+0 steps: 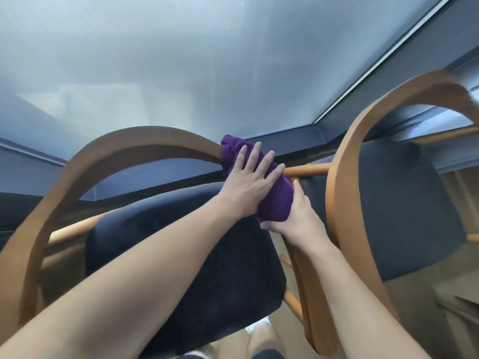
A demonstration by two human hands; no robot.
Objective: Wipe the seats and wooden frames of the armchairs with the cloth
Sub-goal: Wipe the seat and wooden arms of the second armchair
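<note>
A purple cloth [274,200] is wrapped over the right end of the near armchair's curved wooden frame [103,156]. My left hand [248,187] lies flat on the cloth with fingers straight, pressing it against the wood. My right hand [298,218] grips the cloth's lower end from below, thumb and fingers curled round it. The dark blue seat cushion [186,255] of this chair sits under my forearms. A second armchair with the same bent wooden frame [363,151] and dark blue cushion [399,208] stands right beside it.
A large frosted window [181,60] fills the view behind the chairs, with a dark sill [298,141] below it. Beige floor [427,294] shows at the lower right. The two chair frames stand close together, almost touching.
</note>
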